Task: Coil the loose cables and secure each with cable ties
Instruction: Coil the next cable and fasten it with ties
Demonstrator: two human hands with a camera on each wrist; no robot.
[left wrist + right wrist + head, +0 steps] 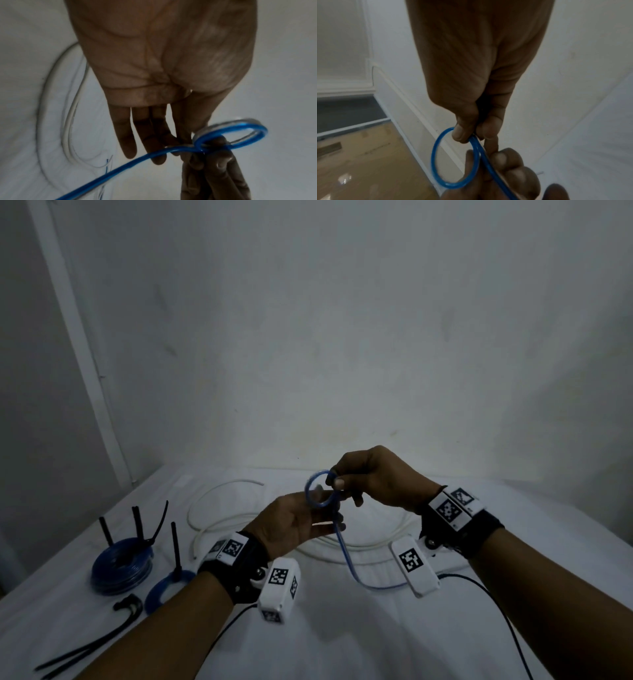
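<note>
Above the white table [342, 628], between both hands, a blue cable [320, 491] is held with its first small loop formed; its tail drops from the loop to the table and runs off toward the right wrist. The loop is pinched at its crossing by thumb and forefinger of the right hand [373, 477]. The left hand [294, 525] is kept palm-up beneath the loop, fingers nearly straight and spread, the cable laid across them; whether it is actually gripped there cannot be told.

Behind the loop, a loose white cable [219, 508] is spread in wide curves on the table. Left of the loop, a large blue coil [121, 566] and a smaller blue coil [164, 590] are set down, each with black ties standing up from it. Nearer than those coils, spare black cable ties [99, 642] are laid flat.

Risk, as judged: the cable looks springy, so the loop may open if the pinch slackens; the trailing tail may drag or snag as further turns are added.
</note>
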